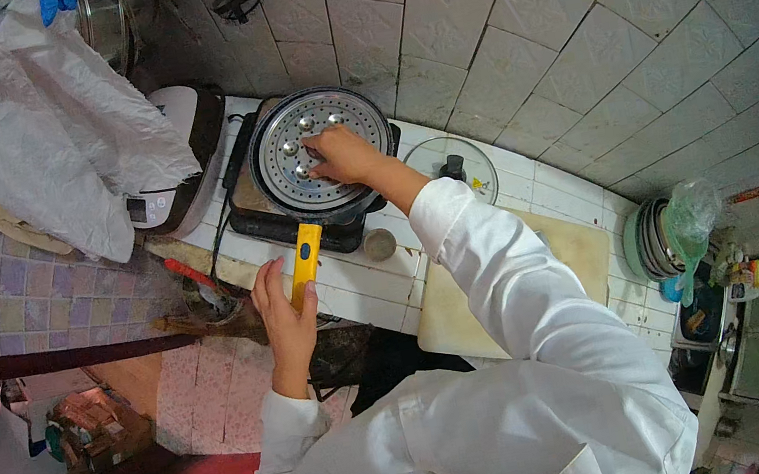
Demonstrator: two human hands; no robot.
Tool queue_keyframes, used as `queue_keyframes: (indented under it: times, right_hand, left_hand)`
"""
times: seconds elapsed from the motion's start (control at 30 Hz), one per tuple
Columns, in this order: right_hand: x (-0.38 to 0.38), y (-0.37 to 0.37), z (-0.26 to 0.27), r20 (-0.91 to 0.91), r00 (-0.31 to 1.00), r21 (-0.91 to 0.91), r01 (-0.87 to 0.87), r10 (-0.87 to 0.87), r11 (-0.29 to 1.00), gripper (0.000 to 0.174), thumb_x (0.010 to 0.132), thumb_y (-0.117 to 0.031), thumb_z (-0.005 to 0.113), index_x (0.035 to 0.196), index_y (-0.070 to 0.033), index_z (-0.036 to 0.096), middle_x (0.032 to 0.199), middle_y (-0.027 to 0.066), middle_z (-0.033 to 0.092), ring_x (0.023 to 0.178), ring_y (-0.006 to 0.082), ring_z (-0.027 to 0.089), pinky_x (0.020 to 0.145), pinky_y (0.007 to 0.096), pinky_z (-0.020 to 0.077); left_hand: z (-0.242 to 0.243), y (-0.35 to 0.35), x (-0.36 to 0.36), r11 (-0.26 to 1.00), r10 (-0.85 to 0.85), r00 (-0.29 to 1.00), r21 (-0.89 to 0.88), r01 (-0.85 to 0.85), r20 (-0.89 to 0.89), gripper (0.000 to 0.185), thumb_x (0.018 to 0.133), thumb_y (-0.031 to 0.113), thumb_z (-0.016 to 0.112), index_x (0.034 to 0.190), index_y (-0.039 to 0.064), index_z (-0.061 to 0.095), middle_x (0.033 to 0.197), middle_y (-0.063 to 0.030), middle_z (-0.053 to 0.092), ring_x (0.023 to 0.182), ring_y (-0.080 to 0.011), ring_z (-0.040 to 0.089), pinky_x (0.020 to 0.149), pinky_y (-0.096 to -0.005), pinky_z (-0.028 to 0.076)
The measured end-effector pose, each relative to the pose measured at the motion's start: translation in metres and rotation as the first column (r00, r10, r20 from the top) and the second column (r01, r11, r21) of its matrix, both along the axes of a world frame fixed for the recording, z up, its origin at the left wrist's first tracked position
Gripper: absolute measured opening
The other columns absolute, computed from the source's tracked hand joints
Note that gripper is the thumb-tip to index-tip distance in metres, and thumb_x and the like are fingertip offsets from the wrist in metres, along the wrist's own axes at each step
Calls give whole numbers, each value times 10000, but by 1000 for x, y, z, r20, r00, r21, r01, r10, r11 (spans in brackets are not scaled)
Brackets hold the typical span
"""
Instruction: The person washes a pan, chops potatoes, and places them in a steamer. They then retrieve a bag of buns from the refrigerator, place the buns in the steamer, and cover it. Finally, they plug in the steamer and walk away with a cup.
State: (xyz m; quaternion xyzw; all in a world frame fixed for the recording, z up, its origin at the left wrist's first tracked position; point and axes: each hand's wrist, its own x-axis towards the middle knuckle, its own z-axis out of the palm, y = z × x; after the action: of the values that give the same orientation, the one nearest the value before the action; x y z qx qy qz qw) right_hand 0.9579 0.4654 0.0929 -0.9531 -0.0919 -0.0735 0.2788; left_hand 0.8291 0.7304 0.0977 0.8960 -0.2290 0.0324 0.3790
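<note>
A perforated metal steamer plate [276,167] lies in a dark round pan [266,200] on a black electric cooktop [342,240]. My right hand [344,156] is over the plate, its fingertips at the raised middle part; whether they grip it is hard to tell. The pan's yellow handle [306,254] points toward me. My left hand [291,321] is around the handle's end, with the thumb on one side and the fingers, fairly straight, on the other. A glass lid [477,163] with a black knob lies on the white tiled counter, right of the pan.
A pale cutting board [438,310] lies to the right, partly under my right sleeve. A small round cup [379,244] stands by the cooktop. On the left are a rice cooker [154,208] under a white cloth and a red-handled utensil [187,271]. Stacked bowls [643,240] stand far right.
</note>
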Motion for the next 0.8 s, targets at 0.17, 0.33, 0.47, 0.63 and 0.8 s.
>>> queue_keyframes:
  times: [0.17, 0.33, 0.47, 0.63, 0.8]
  right_hand:
    - [0, 2, -1, 6, 999, -67, 38, -38, 997, 399, 681, -266, 791, 950, -15, 636, 838, 189, 660, 863, 371, 631, 819, 442, 472]
    - [0, 2, 3, 105, 994, -35, 6, -2, 999, 385, 673, -240, 794, 942, -15, 634, 823, 174, 658, 849, 367, 631, 778, 434, 486]
    - [0, 1, 13, 110, 994, -5, -5, 5, 1000, 374, 671, -230, 795, 923, -16, 620, 820, 165, 658, 842, 370, 627, 773, 439, 483]
    - [4, -1, 9, 31, 1000, -14, 5, -4, 1000, 420, 675, -233, 789, 985, -19, 604, 833, 171, 657, 851, 370, 621, 784, 443, 471]
    - [3, 5, 1, -111, 993, -86, 28, -38, 996, 373, 714, -223, 741, 1017, -40, 624, 894, 189, 649, 914, 368, 612, 806, 462, 469]
  left_hand:
    - [-2, 1, 8, 998, -32, 999, -46, 30, -43, 501, 849, 139, 630, 1298, 15, 445, 1312, -207, 428, 1207, -377, 390, 1025, -446, 314]
    - [-12, 9, 8, 993, -13, 987, -119, -6, -162, 477, 851, 123, 620, 1285, 16, 453, 1313, -205, 431, 1202, -377, 398, 1024, -445, 315]
    - [-14, 8, 16, 991, -13, 987, -133, -8, -159, 467, 860, 121, 614, 1284, 14, 453, 1312, -203, 431, 1211, -368, 397, 1020, -437, 323]
    - [-18, 2, 25, 991, -22, 989, -134, 2, -144, 444, 872, 120, 609, 1277, 14, 460, 1309, -197, 434, 1203, -369, 414, 1017, -436, 330]
    - [-26, 3, 22, 985, -68, 990, -168, 46, -122, 412, 878, 63, 583, 1275, 23, 481, 1261, -182, 495, 1170, -336, 467, 992, -418, 378]
